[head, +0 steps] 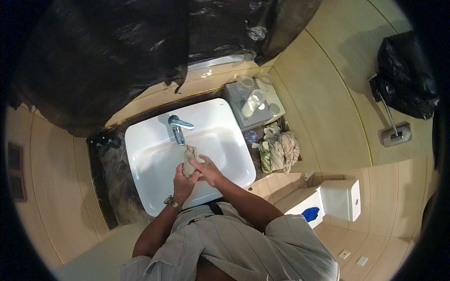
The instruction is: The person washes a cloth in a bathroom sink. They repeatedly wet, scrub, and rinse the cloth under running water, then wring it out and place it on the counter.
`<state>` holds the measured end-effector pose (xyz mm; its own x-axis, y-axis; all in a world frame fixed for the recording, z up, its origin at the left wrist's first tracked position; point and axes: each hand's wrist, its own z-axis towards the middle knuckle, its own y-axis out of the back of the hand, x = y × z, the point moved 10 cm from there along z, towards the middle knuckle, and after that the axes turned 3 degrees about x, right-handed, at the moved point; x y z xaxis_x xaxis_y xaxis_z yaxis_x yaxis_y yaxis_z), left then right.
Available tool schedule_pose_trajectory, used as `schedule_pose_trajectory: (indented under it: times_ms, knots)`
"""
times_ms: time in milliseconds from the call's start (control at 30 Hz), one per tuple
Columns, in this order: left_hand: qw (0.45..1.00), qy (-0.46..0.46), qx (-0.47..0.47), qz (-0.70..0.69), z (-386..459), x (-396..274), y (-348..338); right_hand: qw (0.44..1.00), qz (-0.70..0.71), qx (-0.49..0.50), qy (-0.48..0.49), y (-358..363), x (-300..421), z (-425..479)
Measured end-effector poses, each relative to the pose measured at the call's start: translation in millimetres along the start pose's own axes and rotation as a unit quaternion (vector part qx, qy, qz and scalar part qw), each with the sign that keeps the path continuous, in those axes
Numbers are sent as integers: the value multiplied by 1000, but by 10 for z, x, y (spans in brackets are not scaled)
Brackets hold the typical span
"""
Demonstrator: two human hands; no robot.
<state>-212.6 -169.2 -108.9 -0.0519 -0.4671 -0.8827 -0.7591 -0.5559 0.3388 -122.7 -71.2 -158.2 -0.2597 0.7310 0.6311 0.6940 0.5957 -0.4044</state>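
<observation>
Both hands are over a white ceramic washbasin (147, 175), just below the chrome mixer tap (179, 130). Between them is a wet, bunched, beige cloth (190, 159), its upper end under the spout. My left hand (184, 184) grips the lower end of the cloth. My right hand (208, 171) lies against the cloth's right side, fingers partly spread; how firmly it holds is hard to see. Water with small bubbles lies in the right part of the bowl. A metal-banded watch (172, 202) is on my left wrist.
Right of the basin, a pile of crumpled cloths (279, 149) lies on the dark marble counter (117, 179). Behind it, a grey box (246, 109) bears clear plastic containers (254, 102). Black plastic sheeting (123, 59) hangs over the wall ahead. A toilet (339, 200) stands to the right.
</observation>
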Motion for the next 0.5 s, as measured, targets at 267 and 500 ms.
schedule_pose_trajectory:
  times_ms: [267,500]
  knots:
    - [973,-120,172,94,-60,-661,-936,983,-5,-64,175,760,477,-542]
    - [944,-175,275,56,-184,-1238,-1794,937,-128,-223,237,1824,1106,-1436]
